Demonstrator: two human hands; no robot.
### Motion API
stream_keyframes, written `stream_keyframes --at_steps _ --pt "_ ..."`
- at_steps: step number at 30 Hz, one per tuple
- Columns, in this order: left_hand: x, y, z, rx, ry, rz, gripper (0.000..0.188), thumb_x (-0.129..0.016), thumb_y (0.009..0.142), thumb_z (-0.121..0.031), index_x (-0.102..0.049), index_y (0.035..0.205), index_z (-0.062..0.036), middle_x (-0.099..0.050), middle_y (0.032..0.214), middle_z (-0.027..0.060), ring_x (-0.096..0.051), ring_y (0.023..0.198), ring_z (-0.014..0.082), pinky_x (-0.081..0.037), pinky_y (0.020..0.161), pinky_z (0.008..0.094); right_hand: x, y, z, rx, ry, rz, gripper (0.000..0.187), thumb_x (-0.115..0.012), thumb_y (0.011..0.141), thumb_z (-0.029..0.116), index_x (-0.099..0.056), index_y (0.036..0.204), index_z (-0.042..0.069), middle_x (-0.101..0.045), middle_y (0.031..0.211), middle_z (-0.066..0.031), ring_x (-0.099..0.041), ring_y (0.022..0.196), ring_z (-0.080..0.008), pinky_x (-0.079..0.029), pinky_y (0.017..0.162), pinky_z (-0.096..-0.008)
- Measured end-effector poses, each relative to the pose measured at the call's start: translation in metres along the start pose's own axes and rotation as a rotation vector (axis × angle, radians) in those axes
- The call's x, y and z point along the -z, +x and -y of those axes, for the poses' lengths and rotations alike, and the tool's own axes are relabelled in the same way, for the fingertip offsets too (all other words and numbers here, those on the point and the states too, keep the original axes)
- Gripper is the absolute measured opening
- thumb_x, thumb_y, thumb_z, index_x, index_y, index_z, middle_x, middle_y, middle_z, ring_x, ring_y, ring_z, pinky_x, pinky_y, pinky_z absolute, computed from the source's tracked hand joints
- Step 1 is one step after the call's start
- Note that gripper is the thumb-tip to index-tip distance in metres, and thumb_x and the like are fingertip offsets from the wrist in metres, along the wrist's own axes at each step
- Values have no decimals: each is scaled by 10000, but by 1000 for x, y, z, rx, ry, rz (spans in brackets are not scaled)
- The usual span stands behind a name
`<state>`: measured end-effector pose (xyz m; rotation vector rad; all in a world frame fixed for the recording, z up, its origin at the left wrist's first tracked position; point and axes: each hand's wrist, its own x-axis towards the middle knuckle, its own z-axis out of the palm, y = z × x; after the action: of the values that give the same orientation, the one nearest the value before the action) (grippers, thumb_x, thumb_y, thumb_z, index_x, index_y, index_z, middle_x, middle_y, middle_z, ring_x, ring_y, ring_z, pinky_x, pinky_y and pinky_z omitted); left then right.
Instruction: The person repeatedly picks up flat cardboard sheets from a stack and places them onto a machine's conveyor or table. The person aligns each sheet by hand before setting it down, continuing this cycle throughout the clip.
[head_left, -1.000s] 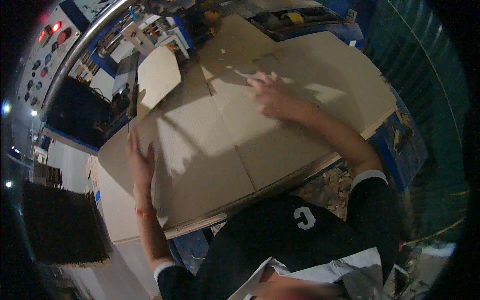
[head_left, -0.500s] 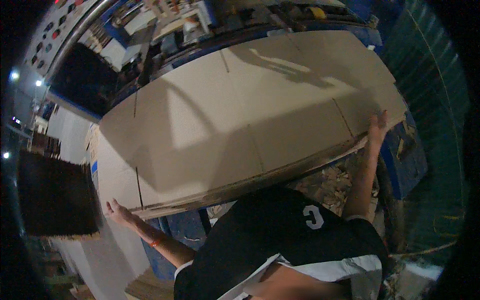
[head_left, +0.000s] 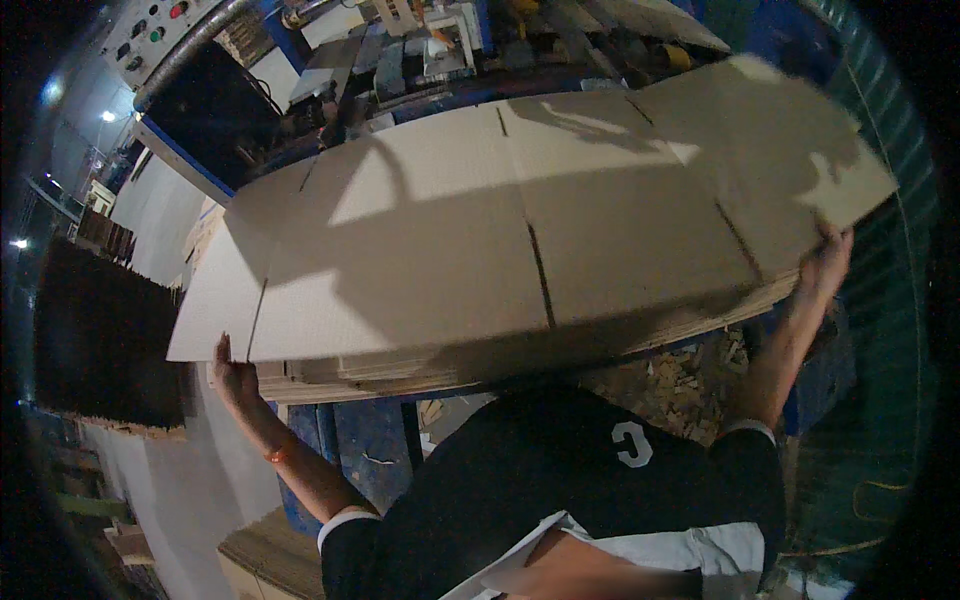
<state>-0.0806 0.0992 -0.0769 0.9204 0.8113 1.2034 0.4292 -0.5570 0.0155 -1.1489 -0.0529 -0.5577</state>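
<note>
A wide flat cardboard sheet (head_left: 430, 250) with several dark slots spans the space before me. Its near edge is lifted off the stack of cardboard sheets (head_left: 350, 385) beneath. My left hand (head_left: 233, 375) grips the near edge close to the left corner, thumb and fingers closed round it. At the right end my right hand (head_left: 826, 258) is closed on the near edge too, slightly blurred. The sheet's right end rises and bends upward. Shadows fall across its surface.
Beyond the sheet lies a blue machine (head_left: 440, 60) with a control panel (head_left: 150, 40) at far left. A dark stack of boards (head_left: 105, 330) stands left. Cardboard scraps (head_left: 690, 385) lie below the stack. A green corrugated wall (head_left: 890, 400) runs along the right.
Both hands have closed on the cardboard sheet. Its near edge has come up off the stack, and the sheet has shifted, its right end swinging out to the right and bending.
</note>
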Motion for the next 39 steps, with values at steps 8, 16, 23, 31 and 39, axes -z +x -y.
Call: stream_keyframes --at_steps 8,16,23,31,39 --pt "-74 -139 3 -438 764 194 376 -547 844 -118 -514 1164 76 -530 1142 141 -521 1045 209 -433 891 340 24 -171 24 721 -546 1062 411 -624 739 144 -573 1141 75 -581 1174 -108 -519 1133 -258 -407 944 -407" --pt "-148 -159 39 -959 1469 988 437 -544 749 16 -589 1166 -107 -511 1265 133 -468 1189 315 -350 1007 439 -26 -185 -24 945 -790 1552 313 -654 738 170 -622 1050 172 -557 1217 -35 -496 1163 -269 -387 953 -441" --pt "-167 -148 43 -952 1507 952 571 -597 708 8 -506 1253 -135 -469 1299 128 -424 1221 315 -337 1013 454 -45 -143 -56 923 -924 1617 503 -583 778 407 -516 1236 208 -468 1323 -40 -410 1242 -270 -290 1022 -464" --pt "-225 -79 82 -956 1272 857 696 -691 666 -40 -433 1307 -127 -422 1318 154 -420 1197 343 -373 986 415 -131 -84 -114 818 -1122 1558 645 -545 774 550 -460 1290 173 -414 1353 -79 -347 1270 -288 -252 1043 -473" --pt "-324 -5 110 -920 1527 591 753 -674 746 -139 -274 1382 -94 -385 1334 189 -345 1252 365 -306 1022 477 -217 -69 -154 781 -1279 1178 552 -592 817 358 -439 1295 128 -263 1431 -126 -324 1281 -312 -272 1041 -451"
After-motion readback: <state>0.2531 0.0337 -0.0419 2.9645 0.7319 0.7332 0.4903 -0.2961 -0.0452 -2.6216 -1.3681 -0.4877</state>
